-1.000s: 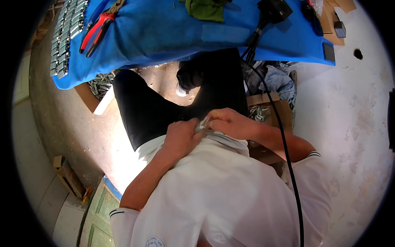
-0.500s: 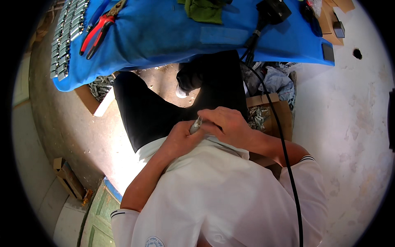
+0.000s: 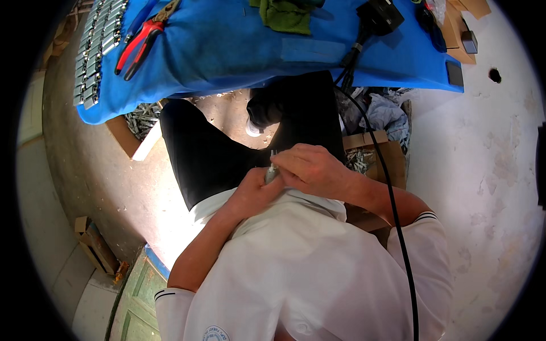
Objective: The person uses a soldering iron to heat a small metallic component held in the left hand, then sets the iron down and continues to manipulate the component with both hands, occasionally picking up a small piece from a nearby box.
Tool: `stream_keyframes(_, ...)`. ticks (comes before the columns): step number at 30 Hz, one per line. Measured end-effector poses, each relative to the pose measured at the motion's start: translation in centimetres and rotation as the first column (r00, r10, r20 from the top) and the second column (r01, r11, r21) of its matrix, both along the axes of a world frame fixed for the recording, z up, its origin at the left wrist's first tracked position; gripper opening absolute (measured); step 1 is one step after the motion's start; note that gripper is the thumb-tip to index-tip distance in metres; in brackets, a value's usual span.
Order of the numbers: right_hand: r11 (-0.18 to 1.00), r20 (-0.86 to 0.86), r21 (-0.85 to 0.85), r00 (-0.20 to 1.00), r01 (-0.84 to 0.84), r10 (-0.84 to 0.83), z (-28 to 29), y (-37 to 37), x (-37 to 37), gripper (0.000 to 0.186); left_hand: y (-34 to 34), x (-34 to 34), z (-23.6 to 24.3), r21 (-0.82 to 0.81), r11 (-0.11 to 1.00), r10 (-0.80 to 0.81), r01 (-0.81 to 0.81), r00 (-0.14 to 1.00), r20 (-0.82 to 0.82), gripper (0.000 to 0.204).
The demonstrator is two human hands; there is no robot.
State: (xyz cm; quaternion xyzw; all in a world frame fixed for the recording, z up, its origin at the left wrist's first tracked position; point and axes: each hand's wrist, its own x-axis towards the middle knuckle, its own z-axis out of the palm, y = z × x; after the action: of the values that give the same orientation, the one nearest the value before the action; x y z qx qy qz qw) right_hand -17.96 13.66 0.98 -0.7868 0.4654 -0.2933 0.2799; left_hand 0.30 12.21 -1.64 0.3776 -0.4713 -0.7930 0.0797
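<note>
Close to my waist, above my lap, my left hand (image 3: 257,188) is closed around a small grey metal-looking piece (image 3: 270,174). Its upper end sticks up out of the fist as a thin pale tip; its exact kind is too small to make out. Bent over it from the right is my right hand (image 3: 311,169), thumb and fingers pinched together at that upper end. Whether those fingertips hold a separate small part is hidden.
Ahead stands a blue-covered table (image 3: 227,59) with rows of metal pieces (image 3: 96,54), red-handled pliers (image 3: 139,48), a green cloth (image 3: 284,17) and a black device (image 3: 380,16). Boxes of metal parts (image 3: 142,120) (image 3: 359,159) sit below. A black cable (image 3: 387,182) runs past my right arm.
My right fingers have shifted slightly and closed in on the piece's upper end. The piece stands more upright in my left hand. The whole view has moved a little.
</note>
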Motion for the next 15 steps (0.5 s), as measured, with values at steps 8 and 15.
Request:
stream_keyframes(8,0.988,0.033,0.155,0.999,0.006,-0.012,-0.3,-0.3,-0.2,0.016,0.2,-0.1,-0.2,0.034,0.999,-0.039,0.039,0.999,0.016,0.036)
stream_keyframes(15,0.909,0.058,0.415,0.998,-0.040,0.017,-0.1,-1.0,-0.6,0.017,-0.2,-0.1,0.4,0.145,0.987,-0.077,0.074,0.997,0.017,0.039)
